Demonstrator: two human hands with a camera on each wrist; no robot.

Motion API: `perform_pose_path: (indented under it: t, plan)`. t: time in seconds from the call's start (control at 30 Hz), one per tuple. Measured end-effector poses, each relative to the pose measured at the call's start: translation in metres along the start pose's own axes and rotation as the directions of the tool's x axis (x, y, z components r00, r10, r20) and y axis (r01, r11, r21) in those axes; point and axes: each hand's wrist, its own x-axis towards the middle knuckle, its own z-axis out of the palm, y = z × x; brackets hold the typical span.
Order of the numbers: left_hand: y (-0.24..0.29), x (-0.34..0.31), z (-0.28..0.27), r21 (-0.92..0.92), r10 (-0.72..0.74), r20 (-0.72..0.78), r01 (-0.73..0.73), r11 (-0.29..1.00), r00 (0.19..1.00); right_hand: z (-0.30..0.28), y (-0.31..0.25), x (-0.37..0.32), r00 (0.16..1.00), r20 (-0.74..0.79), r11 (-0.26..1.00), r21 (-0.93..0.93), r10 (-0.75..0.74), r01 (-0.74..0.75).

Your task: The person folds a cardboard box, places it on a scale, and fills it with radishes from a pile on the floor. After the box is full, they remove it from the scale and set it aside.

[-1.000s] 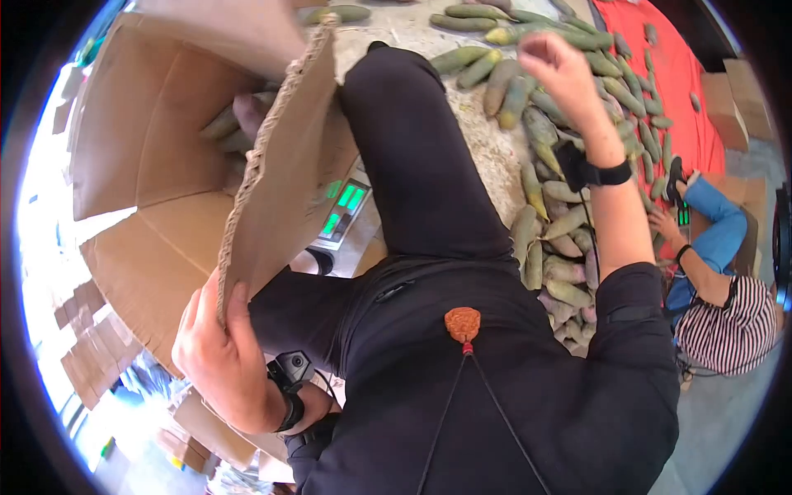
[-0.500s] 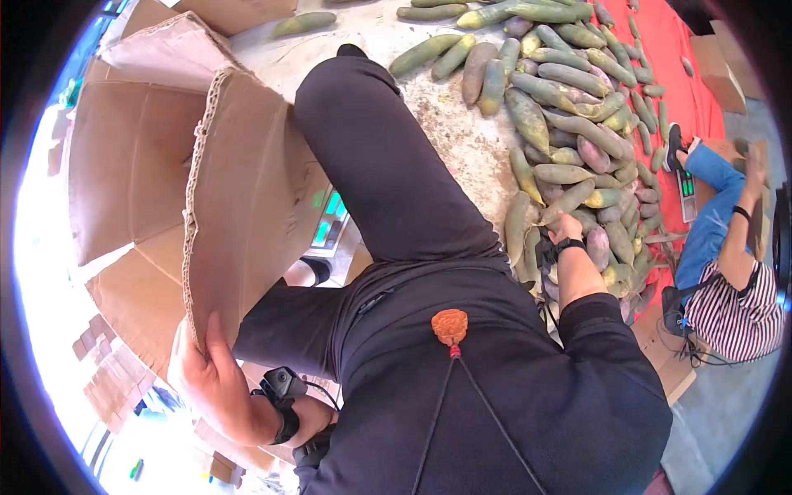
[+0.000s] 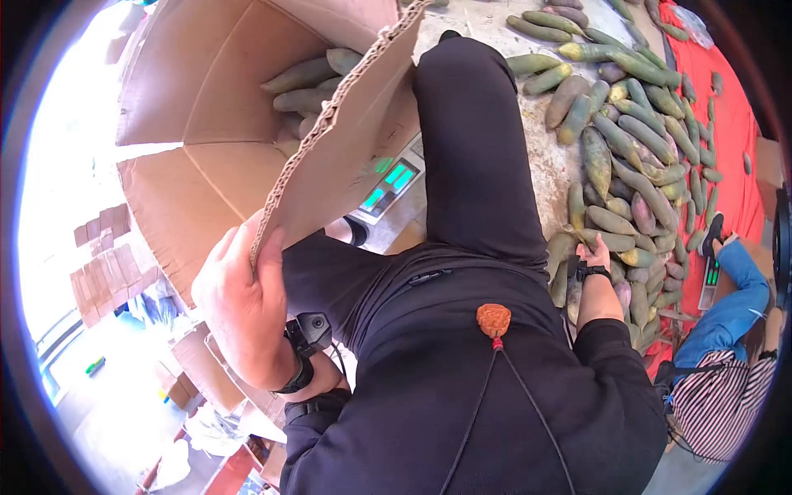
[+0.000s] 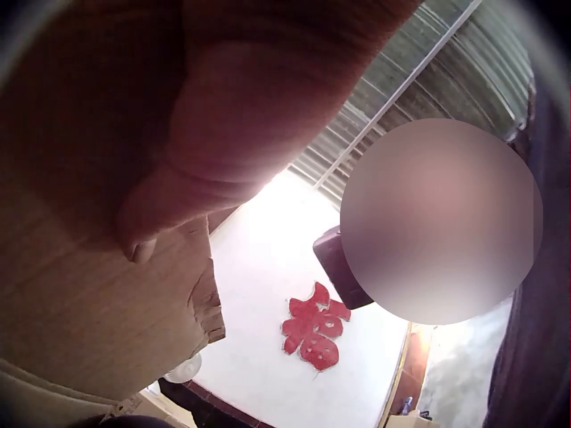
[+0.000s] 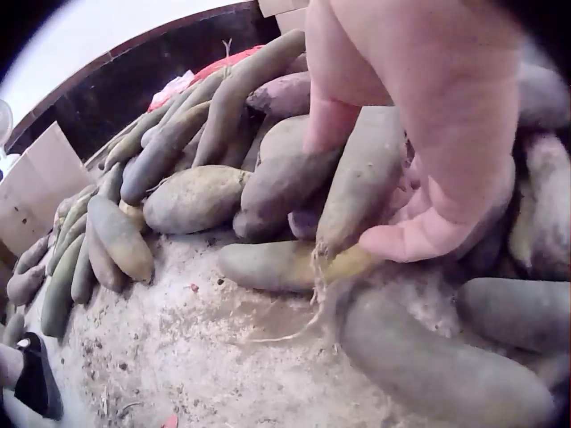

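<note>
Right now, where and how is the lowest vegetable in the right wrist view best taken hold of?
Probably round its thick middle, coming from above: this long vegetable lies flat with its top uncovered, while another vegetable lies close along its far side, leaving less room there.

Produce packing spot, warehouse or shed type, can't tell which.
Heap of long greenish root vegetables (image 3: 635, 169) at my right, on dirt-strewn ground (image 5: 201, 330), some spread onto a red sheet (image 3: 744, 210); open carton (image 3: 210, 91) at my left with more inside, digital scale (image 3: 394, 191) with green readout near my leg. Second person (image 3: 714, 404) in a striped top past the heap, near another scale (image 3: 711, 276). Cardboard pieces (image 3: 111, 268) off left, ribbed sheeting (image 4: 437, 67), red cut-out (image 4: 312, 330) on white.
</note>
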Motion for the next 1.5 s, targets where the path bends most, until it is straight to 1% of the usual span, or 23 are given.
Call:
perform_pose_path:
  t: [0.07,0.2,0.3,0.4,0.47,0.53,0.57,0.6,0.7,0.73,0.77,0.8,0.83,0.9,0.97,1.07,1.1,1.13,1.2,1.27,1.37,1.4,1.5]
  plan:
    - [0.000,0.001,0.000,0.003,-0.005,-0.006,0.006,1.000,1.000,0.008,0.001,0.002,0.997,0.071,0.995,-0.098,-0.007,0.014]
    - [0.000,0.002,0.000,0.038,0.031,-0.019,-0.030,0.999,0.999,0.019,0.006,-0.002,1.000,0.021,0.993,-0.114,-0.022,0.024]
    - [-0.001,0.002,0.001,0.044,0.049,-0.039,-0.047,0.998,0.998,0.028,0.012,-0.011,0.996,-0.088,0.965,-0.264,-0.018,-0.006]
    - [-0.002,0.003,0.000,0.051,0.052,-0.039,-0.050,0.997,0.998,0.039,0.019,-0.022,0.998,-0.036,0.919,-0.391,0.043,-0.054]
    - [-0.002,0.003,0.000,0.056,0.044,-0.040,-0.042,0.998,0.998,0.048,0.024,-0.030,0.999,0.019,0.881,-0.471,0.042,-0.028]
    - [-0.003,0.004,-0.001,0.021,0.055,-0.056,-0.054,0.998,0.997,0.069,0.027,-0.052,0.992,0.126,0.747,-0.659,-0.004,0.087]
    - [-0.003,0.003,-0.002,0.027,0.043,-0.064,-0.041,0.999,0.997,0.088,0.028,-0.074,0.983,0.148,0.672,-0.718,-0.106,0.181]
    - [-0.003,0.003,-0.004,-0.021,0.041,-0.073,-0.043,0.999,0.996,0.102,0.022,-0.084,0.982,0.159,0.664,-0.724,-0.103,0.187]
    - [-0.006,0.002,-0.007,-0.149,0.056,-0.133,-0.076,0.986,0.990,0.144,0.008,-0.118,0.856,0.498,0.651,-0.606,-0.138,0.457]
    - [-0.009,0.000,-0.008,-0.229,0.082,-0.175,-0.122,0.966,0.981,0.163,0.003,-0.124,0.837,0.515,0.686,-0.543,-0.183,0.484]
    - [-0.012,-0.002,-0.011,-0.271,0.100,-0.203,-0.154,0.950,0.974,0.166,-0.017,-0.097,0.782,0.617,0.759,-0.467,-0.088,0.454]
    - [-0.015,-0.004,-0.012,-0.320,0.119,-0.265,-0.204,0.925,0.957,0.181,-0.030,-0.094,0.703,0.701,0.721,-0.427,-0.118,0.546]
    - [-0.020,-0.008,-0.012,-0.361,0.120,-0.335,-0.245,0.900,0.934,0.205,-0.032,-0.128,0.710,0.677,0.718,-0.395,-0.194,0.573]
    - [-0.032,-0.014,-0.013,-0.356,0.096,-0.425,-0.264,0.896,0.900,0.244,-0.052,-0.158,0.577,0.796,0.677,-0.325,-0.182,0.661]
    - [-0.048,-0.021,-0.016,-0.349,0.044,-0.625,-0.329,0.878,0.779,0.283,-0.055,-0.214,0.499,0.830,0.649,-0.239,-0.250,0.722]
    - [-0.076,-0.036,-0.020,-0.336,-0.111,-0.672,-0.168,0.927,0.732,0.334,-0.069,-0.261,0.320,0.902,0.562,-0.110,-0.290,0.820]
    - [-0.083,-0.041,-0.022,-0.287,-0.134,-0.670,-0.088,0.954,0.730,0.349,-0.065,-0.288,0.281,0.911,0.564,-0.066,-0.303,0.823]
    - [-0.091,-0.047,-0.024,-0.263,-0.149,-0.690,-0.053,0.963,0.708,0.362,-0.065,-0.301,0.183,0.938,0.587,0.025,-0.293,0.809]
    - [-0.107,-0.062,-0.022,-0.276,-0.295,-0.657,0.142,0.950,0.694,0.382,-0.051,-0.347,0.059,0.963,0.586,0.111,-0.264,0.803]
    - [-0.128,-0.082,-0.024,-0.227,-0.365,-0.656,0.288,0.930,0.661,0.395,-0.032,-0.390,-0.016,0.960,0.599,0.187,-0.278,0.779]
    - [-0.169,-0.126,-0.024,-0.093,-0.459,-0.635,0.528,0.844,0.622,0.405,-0.006,-0.429,-0.109,0.958,0.551,0.242,-0.264,0.799]
    - [-0.184,-0.144,-0.024,-0.002,-0.492,-0.617,0.624,0.781,0.614,0.408,0.004,-0.441,-0.145,0.948,0.493,0.274,-0.285,0.826]
    - [-0.212,-0.205,-0.023,0.131,-0.629,-0.581,0.822,0.554,0.516,0.422,0.012,-0.436,-0.190,0.946,0.523,0.304,-0.261,0.797]
